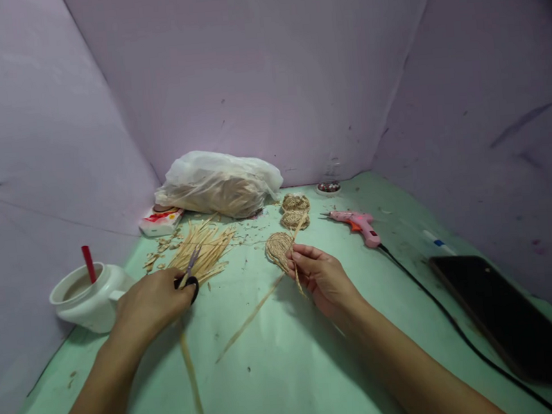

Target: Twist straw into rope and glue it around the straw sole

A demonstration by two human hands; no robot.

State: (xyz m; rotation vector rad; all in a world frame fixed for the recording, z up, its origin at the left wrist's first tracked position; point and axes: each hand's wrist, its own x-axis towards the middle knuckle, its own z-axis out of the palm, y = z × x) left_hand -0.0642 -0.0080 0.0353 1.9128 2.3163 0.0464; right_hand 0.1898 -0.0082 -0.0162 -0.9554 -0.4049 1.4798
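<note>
My left hand (156,301) is closed round the dark handles of a pair of scissors (192,260), whose blades point away over a pile of dry straw strips (211,241). A long pale strip (189,363) hangs below this hand toward the near edge; whether the fingers grip it too, I cannot tell. Between the thumb and fingers of my right hand (323,280) is a woven straw piece (278,250) with a rounded, coiled end. Loose strips stick out from it, one up and one long one down to the left. Just beyond lies another woven straw piece (295,210).
A pink glue gun (357,222) lies at right, its black cord running toward me past a dark phone (503,316) and a pen (438,243). At left stands a white pot (91,307). A plastic bag (220,183), a small box (161,223) and a round container (328,188) stand near the back wall.
</note>
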